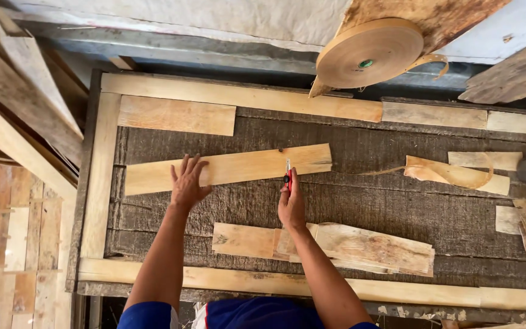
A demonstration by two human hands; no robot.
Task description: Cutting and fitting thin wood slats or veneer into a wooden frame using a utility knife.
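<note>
Near the worktop's [397,210] left edge, the left hand [188,181] lies flat, fingers spread open, pressing on a long pale wood strip [229,169] that slants across the middle. Just right of it, the right hand [291,204] has its fingers closed around a red knife [288,176], the blade touching the strip's lower edge. Loose wood scraps [336,247] lie by the near edge. A tape roll [369,53] sits beyond the far edge, and a curled strip [452,173] lies toward the right.

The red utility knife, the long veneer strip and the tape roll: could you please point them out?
Red utility knife [288,177], head view, on its red handle.
Long veneer strip [245,166], head view, middle of its face.
Tape roll [369,52], head view, on its flat side.
</note>
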